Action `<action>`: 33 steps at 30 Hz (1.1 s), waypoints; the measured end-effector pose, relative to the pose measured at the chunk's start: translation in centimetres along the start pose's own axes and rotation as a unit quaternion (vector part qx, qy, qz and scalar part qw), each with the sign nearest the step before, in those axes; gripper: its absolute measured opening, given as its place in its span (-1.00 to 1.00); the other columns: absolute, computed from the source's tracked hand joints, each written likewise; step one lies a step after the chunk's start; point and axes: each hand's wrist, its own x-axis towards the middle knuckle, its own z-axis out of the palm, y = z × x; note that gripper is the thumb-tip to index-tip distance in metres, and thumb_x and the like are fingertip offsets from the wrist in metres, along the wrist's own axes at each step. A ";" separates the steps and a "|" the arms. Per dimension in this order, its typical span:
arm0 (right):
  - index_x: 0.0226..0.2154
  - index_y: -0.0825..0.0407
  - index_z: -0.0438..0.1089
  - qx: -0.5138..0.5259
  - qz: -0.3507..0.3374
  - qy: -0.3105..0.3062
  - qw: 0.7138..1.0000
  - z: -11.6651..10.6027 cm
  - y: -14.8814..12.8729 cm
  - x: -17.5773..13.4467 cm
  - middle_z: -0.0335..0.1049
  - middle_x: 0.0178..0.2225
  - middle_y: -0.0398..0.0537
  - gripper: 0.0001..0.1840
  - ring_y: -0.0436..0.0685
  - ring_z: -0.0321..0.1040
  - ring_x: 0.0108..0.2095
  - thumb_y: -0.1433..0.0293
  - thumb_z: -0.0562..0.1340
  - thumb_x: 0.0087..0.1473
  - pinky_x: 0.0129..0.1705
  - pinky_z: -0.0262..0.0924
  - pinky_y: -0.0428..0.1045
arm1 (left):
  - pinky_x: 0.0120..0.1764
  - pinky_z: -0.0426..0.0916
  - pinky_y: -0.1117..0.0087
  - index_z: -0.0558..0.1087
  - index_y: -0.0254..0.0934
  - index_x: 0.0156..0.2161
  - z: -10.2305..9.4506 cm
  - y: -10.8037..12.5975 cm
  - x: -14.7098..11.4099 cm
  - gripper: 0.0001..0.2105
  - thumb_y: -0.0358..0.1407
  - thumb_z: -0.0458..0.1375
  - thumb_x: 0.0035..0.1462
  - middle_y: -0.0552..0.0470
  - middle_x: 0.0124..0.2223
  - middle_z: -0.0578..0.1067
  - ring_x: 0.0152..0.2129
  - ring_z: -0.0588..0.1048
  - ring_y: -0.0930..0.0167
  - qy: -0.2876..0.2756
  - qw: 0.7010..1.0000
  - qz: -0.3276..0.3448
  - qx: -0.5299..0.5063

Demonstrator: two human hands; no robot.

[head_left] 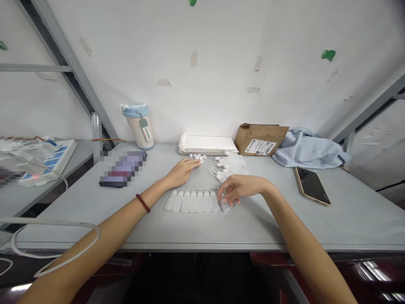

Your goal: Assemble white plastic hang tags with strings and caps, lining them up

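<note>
A row of flat, whitish translucent tags [193,202] with thin loops at their tops lies side by side near the front of the table. Over the right end of this row, my right hand [242,185] is curled, thumb and fingertips closed about the last tag [225,207], which they partly hide. My left hand [181,173] rests on the table behind the row, its fingers stretched out to a cluster of small round white caps [198,156]. The fingertips touch or cover some caps. Beyond my right hand lies a loose heap of similar looped tags [232,163].
At the back stand a tumbler [139,126], a flat white stack [209,144], an opened cardboard box [261,141] and a crumpled blue cloth [308,147]. A phone [313,185] lies right, a blurred purple item [123,169] left. White cable [63,220] loops cross the left foreground.
</note>
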 end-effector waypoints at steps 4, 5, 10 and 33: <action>-0.21 0.07 0.48 -0.027 0.039 -0.015 0.999 0.0 -0.3 -0.2 0.45 -0.51 -0.09 -0.68 -0.06 0.26 -0.58 0.26 0.22 0.00 -0.54 0.10 -0.14 | 0.07 0.22 0.15 0.39 -0.24 0.04 -0.1 0.2 0.0 -0.61 -0.48 -0.13 0.19 -0.03 0.12 0.40 0.05 0.31 0.31 0.007 1.000 0.008 -0.003; -0.20 0.06 0.48 -0.033 0.052 -0.018 0.998 -0.1 -0.3 -0.2 0.45 -0.50 -0.08 -0.68 -0.06 0.27 -0.58 0.25 0.22 0.00 -0.56 0.08 -0.15 | 0.07 0.23 0.16 0.41 -0.25 0.01 -0.1 0.2 0.0 -0.62 -0.48 -0.13 0.18 -0.03 0.09 0.42 0.03 0.33 0.31 0.012 1.000 0.013 -0.006; -0.22 0.07 0.47 -0.037 0.058 -0.025 0.997 0.0 0.0 -0.1 0.43 -0.52 -0.09 -0.68 -0.05 0.28 -0.57 0.24 0.23 0.00 -0.56 0.09 -0.15 | -0.02 0.31 0.21 0.49 -0.25 -0.16 -0.4 0.8 0.0 -0.65 -0.52 -0.12 0.16 -0.01 -0.07 0.52 -0.11 0.42 0.35 0.051 0.997 0.046 -0.034; -0.46 0.07 0.34 0.080 -0.162 0.224 0.958 0.9 0.3 2.0 0.35 -0.40 -0.07 -0.92 0.08 0.32 -0.27 0.46 0.14 0.00 -0.27 0.18 -0.03 | -0.21 0.36 0.32 0.47 -0.37 -0.10 -1.5 2.0 -0.1 -0.70 -0.39 0.02 0.07 -0.10 -0.19 0.54 -0.36 0.46 0.34 0.013 0.988 -0.142 -0.058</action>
